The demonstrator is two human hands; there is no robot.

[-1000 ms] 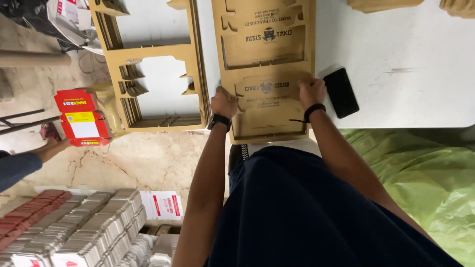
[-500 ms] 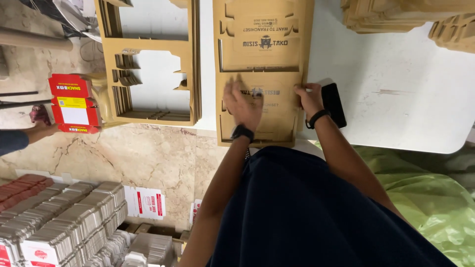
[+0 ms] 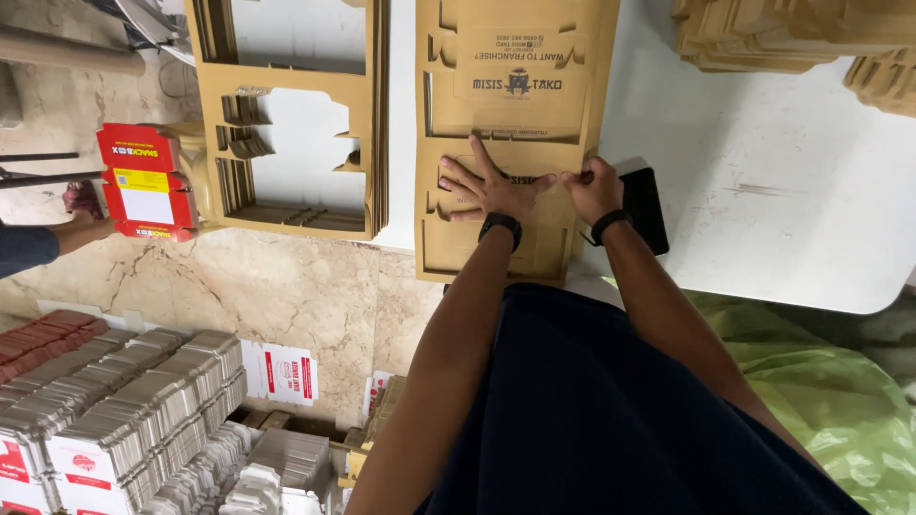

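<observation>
Cardboard sheet stack, brown die-cut blanks, lies on the white table with its near end hanging past the table edge toward me. I see my left hand pressed flat on the top sheet, fingers spread wide, holding nothing. My right hand sits at the stack's right edge, fingers curled against the cardboard; I cannot tell whether they pinch a sheet or only press on it. Both wrists carry dark bands.

Edges: a black phone lies just beside the right hand, touching or nearly touching the stack's right edge. A narrow strip of bare table separates the stack from a second pile of punched-out frames to the left, cut-outs showing white table through them. Open table surface to the right, scuffed; more brown stacks at the far right corner, well apart.

Room: beige marbled stone floor below the table. Another person's hand at left touches a red and yellow printed box. Flattened grey-white cartons stand packed in rows at lower left. Green plastic sheet, crinkled, at my right side.
</observation>
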